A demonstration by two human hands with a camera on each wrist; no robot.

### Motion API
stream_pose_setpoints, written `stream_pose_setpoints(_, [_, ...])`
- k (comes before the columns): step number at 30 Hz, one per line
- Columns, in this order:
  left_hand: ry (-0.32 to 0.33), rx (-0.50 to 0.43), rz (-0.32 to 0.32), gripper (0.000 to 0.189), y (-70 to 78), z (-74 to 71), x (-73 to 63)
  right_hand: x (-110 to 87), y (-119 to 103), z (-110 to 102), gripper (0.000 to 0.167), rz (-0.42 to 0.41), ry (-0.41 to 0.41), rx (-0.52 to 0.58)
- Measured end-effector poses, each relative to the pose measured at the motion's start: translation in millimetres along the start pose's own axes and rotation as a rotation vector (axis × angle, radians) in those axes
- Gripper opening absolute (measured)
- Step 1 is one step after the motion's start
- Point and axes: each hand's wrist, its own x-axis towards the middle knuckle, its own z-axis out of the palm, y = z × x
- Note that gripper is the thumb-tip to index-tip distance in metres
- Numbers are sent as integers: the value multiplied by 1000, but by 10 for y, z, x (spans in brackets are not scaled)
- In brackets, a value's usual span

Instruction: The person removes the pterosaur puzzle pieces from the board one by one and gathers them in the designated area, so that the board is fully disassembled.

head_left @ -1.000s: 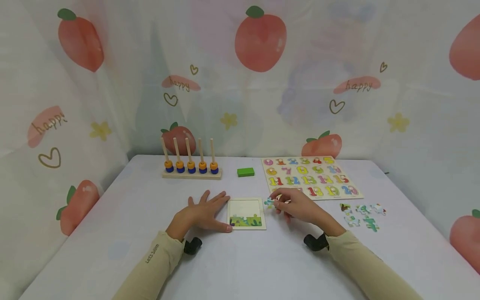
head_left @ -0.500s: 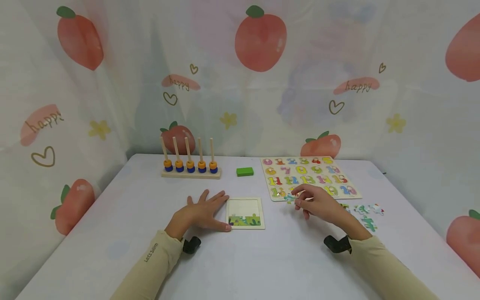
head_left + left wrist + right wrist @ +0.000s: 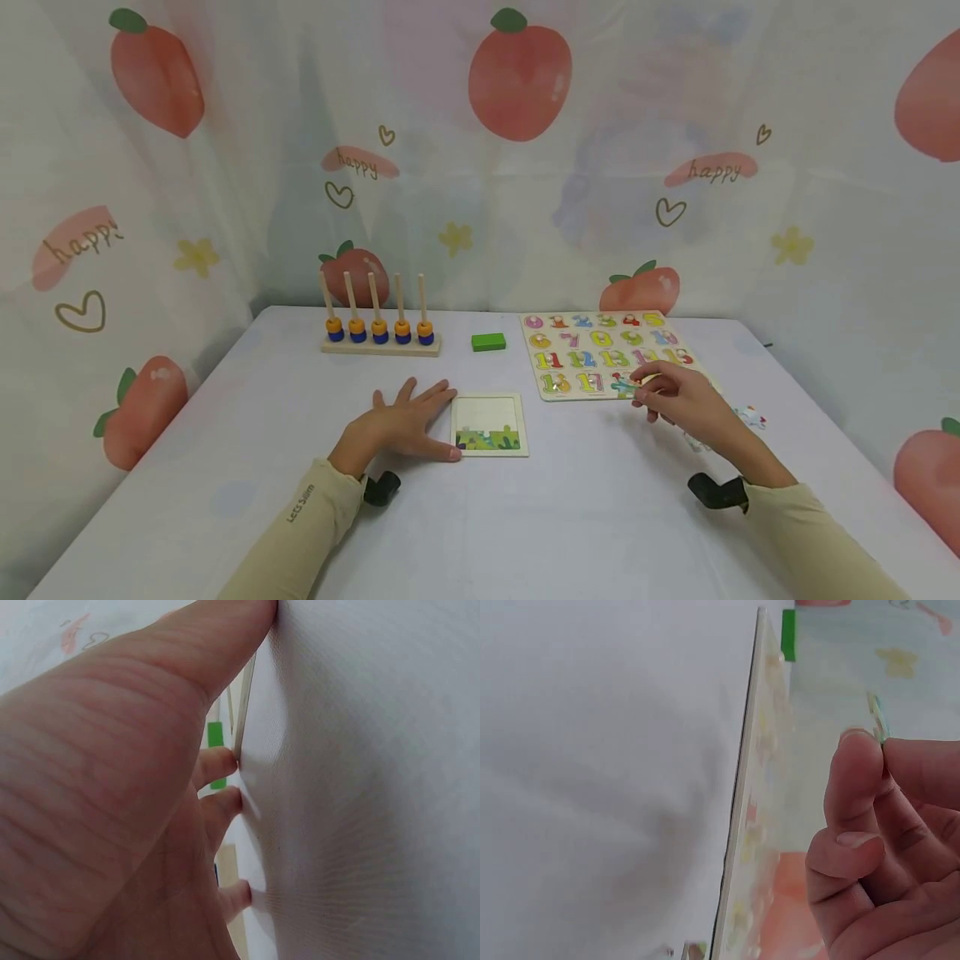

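Observation:
My left hand point(image 3: 401, 425) lies on the table with fingers spread, thumb and a fingertip touching the left side of a small square puzzle frame point(image 3: 489, 400). Along the bottom of that frame sits a strip of green puzzle pieces point(image 3: 487, 439); its upper part shows bare backing. Over the front edge of the number board, my right hand point(image 3: 686, 404) pinches a jigsaw piece point(image 3: 624, 383) between thumb and finger. The right wrist view shows that piece point(image 3: 878, 718) edge-on at the fingertips, held off the table.
A wooden number board point(image 3: 600, 327) lies at the back right. Loose jigsaw pieces point(image 3: 752, 417) lie right of it, partly hidden by my right hand. A bead abacus point(image 3: 381, 348) stands at the back left, with a green block point(image 3: 488, 342) between.
My right hand has moved right, away from the puzzle frame, carrying the jigsaw piece over the number board's front edge. My left hand has stayed in place.

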Motion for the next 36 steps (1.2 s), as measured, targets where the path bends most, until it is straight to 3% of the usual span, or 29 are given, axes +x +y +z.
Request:
stream_pose_setpoints(19, [-18, 13, 8, 108, -9, -1, 7, -296, 333, -521, 44, 86, 172, -94])
stream_pose_setpoints(30, [-9, 5, 5, 107, 5, -18, -10, -490, 616, -868, 35, 109, 211, -74])
stream_pose_setpoints(36, [-7, -7, 1, 107, 25, -25, -22, -620, 841, -1054, 11, 131, 215, 51])
